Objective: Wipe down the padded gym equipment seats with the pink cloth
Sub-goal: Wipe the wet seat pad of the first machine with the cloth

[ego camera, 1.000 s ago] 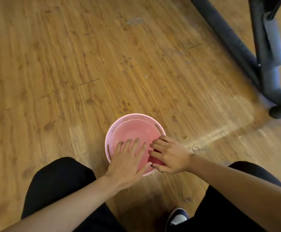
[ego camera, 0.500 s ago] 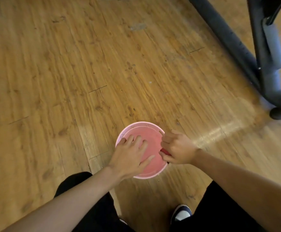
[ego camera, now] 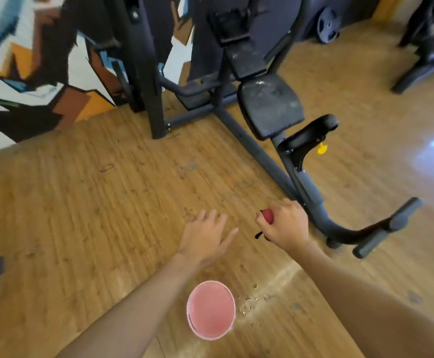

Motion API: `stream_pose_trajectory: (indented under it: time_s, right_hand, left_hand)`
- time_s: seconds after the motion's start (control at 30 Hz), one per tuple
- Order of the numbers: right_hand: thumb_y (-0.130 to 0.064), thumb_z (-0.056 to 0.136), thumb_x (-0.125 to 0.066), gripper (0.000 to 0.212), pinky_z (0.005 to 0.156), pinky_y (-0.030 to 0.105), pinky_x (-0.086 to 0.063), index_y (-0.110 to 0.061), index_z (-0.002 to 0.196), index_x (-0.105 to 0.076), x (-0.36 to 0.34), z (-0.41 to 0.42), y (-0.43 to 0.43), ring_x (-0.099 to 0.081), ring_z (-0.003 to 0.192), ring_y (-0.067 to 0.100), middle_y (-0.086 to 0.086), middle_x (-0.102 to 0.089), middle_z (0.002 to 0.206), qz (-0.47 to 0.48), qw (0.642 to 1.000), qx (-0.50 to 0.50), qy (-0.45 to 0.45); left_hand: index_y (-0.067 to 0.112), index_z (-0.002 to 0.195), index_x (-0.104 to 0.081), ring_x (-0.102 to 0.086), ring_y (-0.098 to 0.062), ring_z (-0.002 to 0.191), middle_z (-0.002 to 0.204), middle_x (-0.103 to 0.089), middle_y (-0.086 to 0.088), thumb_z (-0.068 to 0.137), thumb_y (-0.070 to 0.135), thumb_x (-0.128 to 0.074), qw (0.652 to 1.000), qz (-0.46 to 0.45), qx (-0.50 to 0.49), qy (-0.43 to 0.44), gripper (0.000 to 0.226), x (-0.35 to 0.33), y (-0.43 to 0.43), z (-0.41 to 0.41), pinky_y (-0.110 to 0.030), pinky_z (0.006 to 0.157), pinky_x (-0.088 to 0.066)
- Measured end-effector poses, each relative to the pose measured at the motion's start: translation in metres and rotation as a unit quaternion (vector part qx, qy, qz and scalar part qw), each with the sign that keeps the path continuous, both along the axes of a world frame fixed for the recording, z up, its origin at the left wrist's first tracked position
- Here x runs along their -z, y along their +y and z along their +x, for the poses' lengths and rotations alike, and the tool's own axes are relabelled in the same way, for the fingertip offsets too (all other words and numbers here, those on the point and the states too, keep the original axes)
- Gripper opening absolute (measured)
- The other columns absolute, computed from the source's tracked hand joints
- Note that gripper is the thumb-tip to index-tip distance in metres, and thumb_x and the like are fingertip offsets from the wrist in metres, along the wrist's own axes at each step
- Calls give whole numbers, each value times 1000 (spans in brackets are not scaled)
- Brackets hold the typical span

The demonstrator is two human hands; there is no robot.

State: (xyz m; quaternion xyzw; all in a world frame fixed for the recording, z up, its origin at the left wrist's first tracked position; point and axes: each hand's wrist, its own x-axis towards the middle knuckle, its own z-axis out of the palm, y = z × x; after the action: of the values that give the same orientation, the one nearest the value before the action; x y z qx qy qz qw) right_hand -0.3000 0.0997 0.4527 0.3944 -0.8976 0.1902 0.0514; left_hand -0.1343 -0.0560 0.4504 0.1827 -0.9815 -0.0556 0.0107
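Right hand (ego camera: pixel 284 224): fist round the wadded pink cloth (ego camera: pixel 267 216)
Left hand (ego camera: pixel 205 236): fingers spread, holding nothing
Pink basin (ego camera: pixel 211 310): on the floor (ego camera: pixel 81 202) under the forearms; contents unclear

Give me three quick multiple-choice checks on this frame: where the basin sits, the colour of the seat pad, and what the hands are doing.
1. Where is the pink basin?
A. On the seat pad
B. On the wooden floor, near the person
C. In the left hand

2. What colour is the padded seat?
A. Black
B. Pink
C. Yellow

3. What is the state of the hands?
A. Both grip the cloth
B. Both are empty
C. The right hand grips the balled cloth; the left hand is open

Answers:
1 B, it stands on the floorboards below the forearms.
2 A, the pad is black with pale smudges.
3 C, red-pink cloth shows in the right fist, while the left fingers are spread and hold nothing.
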Motion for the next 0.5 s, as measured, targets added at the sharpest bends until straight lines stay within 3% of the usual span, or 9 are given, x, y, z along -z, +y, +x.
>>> stream_pose_trajectory:
  time_s: [0.07, 0.17, 0.27, 0.37, 0.5]
  right_hand:
    - [-42, 86, -61, 42, 57, 29, -31, -20, 53, -47, -43, -20, 6, -49, 54, 18, -9, -41, 52, -19, 997, 76, -28]
    - [-45, 89, -55, 44, 51, 30, -30, -19, 55, -50, -83, -60, 11, -48, 51, 15, -6, -47, 50, -38, 986, 155, -50]
    - [-46, 93, -53, 42, 48, 30, -31, -19, 60, -52, -106, -109, 11, -41, 50, 11, -7, -49, 55, -4, 978, 195, -80]
    - [-48, 94, -51, 42, 52, 30, -35, -20, 64, -57, -112, -154, 4, -46, 57, 15, -8, -52, 59, 17, 979, 182, -90]
    - [-51, 94, -50, 42, 57, 30, -33, -20, 67, -58, -107, -232, -6, -53, 61, 19, -5, -59, 63, 48, 991, 120, -27]
  left_hand:
    - [16, 116, -63, -64, -33, 102, 107, -64, -8, 105, 63, -26, 1000, 0, 8, -16, 61, -54, 0, -30, -43, 78, -55]
    - [18, 143, -50, -50, -30, 130, 137, -57, -8, 108, 63, -19, 998, -22, 37, -48, 66, -103, 3, -81, -42, 99, -47]
    - [18, 149, -46, -47, -31, 136, 147, -52, -10, 108, 63, -18, 998, -28, 29, -56, 68, -128, 11, -135, -41, 103, -46]
    - [19, 148, -48, -46, -30, 137, 150, -50, -10, 108, 63, -18, 997, -32, 18, -70, 67, -134, 18, -178, -41, 102, -44]
    - [19, 144, -50, -49, -30, 134, 147, -52, -9, 108, 62, -18, 996, -26, 2, -84, 64, -133, 19, -257, -42, 102, -43]
